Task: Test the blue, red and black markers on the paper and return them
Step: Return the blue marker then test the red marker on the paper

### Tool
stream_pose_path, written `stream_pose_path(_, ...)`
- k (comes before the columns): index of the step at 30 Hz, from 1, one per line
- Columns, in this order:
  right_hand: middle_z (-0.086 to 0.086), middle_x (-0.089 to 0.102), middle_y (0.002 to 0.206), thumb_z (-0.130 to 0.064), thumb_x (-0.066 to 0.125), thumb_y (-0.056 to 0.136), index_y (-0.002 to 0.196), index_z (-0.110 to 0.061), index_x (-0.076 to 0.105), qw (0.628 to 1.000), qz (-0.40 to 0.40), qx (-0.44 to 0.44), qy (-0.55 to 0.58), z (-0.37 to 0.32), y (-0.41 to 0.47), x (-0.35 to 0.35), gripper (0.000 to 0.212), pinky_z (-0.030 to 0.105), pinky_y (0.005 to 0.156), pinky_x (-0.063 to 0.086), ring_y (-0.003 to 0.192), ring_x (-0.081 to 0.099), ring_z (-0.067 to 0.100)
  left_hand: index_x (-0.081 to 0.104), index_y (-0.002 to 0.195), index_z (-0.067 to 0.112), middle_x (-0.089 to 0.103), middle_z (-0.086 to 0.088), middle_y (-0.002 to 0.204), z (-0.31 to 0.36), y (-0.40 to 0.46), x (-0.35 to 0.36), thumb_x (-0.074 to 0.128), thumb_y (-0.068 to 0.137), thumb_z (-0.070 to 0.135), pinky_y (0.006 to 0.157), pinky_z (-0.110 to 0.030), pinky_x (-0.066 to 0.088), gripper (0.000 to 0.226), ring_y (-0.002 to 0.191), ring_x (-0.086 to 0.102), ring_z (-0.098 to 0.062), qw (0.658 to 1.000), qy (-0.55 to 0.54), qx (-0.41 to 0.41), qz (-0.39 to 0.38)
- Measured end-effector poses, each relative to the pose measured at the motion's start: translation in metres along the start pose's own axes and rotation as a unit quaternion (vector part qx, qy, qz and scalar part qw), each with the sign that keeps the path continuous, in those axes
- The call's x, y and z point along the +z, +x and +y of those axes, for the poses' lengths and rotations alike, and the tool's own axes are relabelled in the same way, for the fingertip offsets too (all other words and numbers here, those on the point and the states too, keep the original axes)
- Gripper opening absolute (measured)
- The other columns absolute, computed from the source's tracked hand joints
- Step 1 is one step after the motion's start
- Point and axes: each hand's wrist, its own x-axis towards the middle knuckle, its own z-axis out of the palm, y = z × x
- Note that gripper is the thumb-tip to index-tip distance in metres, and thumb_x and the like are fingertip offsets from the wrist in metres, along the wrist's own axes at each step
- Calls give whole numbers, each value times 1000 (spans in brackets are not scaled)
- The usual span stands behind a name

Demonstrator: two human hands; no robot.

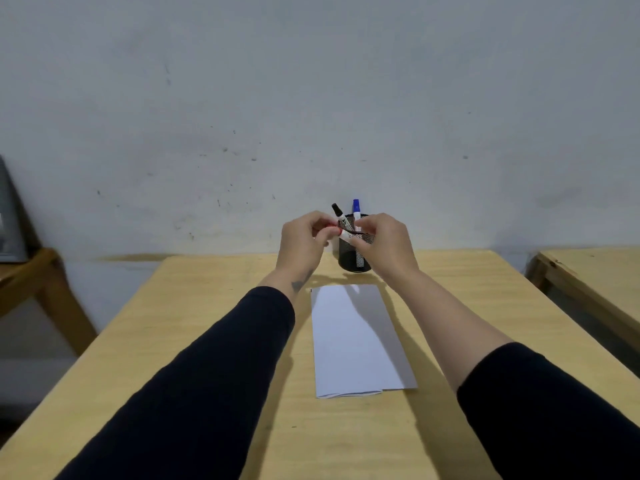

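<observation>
In the head view, you are holding the red marker (341, 231) above the table (214, 306), left hand (302, 244) pinching its cap end, right hand (382, 244) gripping the barrel, just in front of the mesh cup (356, 259) with the blue marker (356, 211) and black marker (337, 212); it is likely light, stiff and slick, so grip mid-barrel.

Red marker (341, 231) held level between both hands; black marker (338, 212), blue marker (356, 210) upright behind; paper (356, 337) flat.

hands (341, 237) gripping red marker (341, 232) | mesh cup (356, 258) behind | paper (356, 337) below
</observation>
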Motion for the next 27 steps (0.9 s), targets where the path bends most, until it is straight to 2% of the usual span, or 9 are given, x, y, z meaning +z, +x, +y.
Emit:
stream_pose_path(3,7,69,79,-18,62,87,87,-4,73,983,58,133,108,-6,-9,10,18,30,71,49,74,62,20,69,83,14,71,2,78,-4,-7,-1,66,84,6,75,-28,57,9,78,66,-15,994,-59,-34,85)
stream_pose_path(4,9,66,73,-20,60,89,86,-1,71,955,42,214,203,-7,-10,14,22,31,65,51,66,60,21,69,83,14,71,1,78,-4,-9,-1,67,84,6,75,-28,57,9,79,67,-15,992,-74,-39,96)
stream_pose_path(7,16,63,78,-21,60,92,99,4,62,780,-34,381,495,-15,-10,21,27,28,61,59,65,63,22,69,78,21,72,3,79,-6,-19,2,68,83,5,75,-27,57,17,81,68,-15,990,-95,-42,92)
stream_pose_path(10,16,63,79,-13,61,91,106,7,60,718,-31,401,568,-12,-7,26,25,20,49,58,69,65,22,69,76,26,69,9,76,-11,-28,4,68,83,7,75,-26,56,20,78,66,-11,996,-55,-36,67)
stream_pose_path(15,15,65,77,-4,59,91,102,9,61,761,-26,375,529,-5,-8,29,17,16,49,57,65,64,20,75,92,14,67,8,73,-14,-28,-4,66,86,12,65,-10,45,11,63,57,2,997,49,-53,-4)
stream_pose_path(19,12,64,77,-5,57,92,92,6,61,776,-39,363,514,-1,-5,34,12,15,52,57,67,64,18,76,89,13,68,-1,72,-12,-24,-6,67,85,13,69,-22,52,9,62,59,-10,994,36,-108,-5)
stream_pose_path(21,13,65,83,-5,56,93,98,6,61,776,-40,353,521,1,-3,36,13,16,56,58,74,65,20,74,84,11,67,-3,69,-14,-24,-8,65,88,12,67,-23,54,10,60,59,-13,989,-12,-149,-5)
stream_pose_path(24,14,65,91,-8,58,92,100,3,62,789,-28,339,512,10,1,36,14,21,73,59,89,67,27,74,79,12,66,0,68,-26,-25,-17,66,87,15,68,-23,53,12,62,59,-12,986,-4,-169,-4)
stream_pose_path(27,10,66,83,-17,65,89,90,-2,65,824,-38,321,465,17,-1,37,15,23,74,58,70,63,17,74,88,12,69,2,82,-45,-29,-26,69,83,10,68,-15,46,7,75,61,-8,982,77,-170,-5)
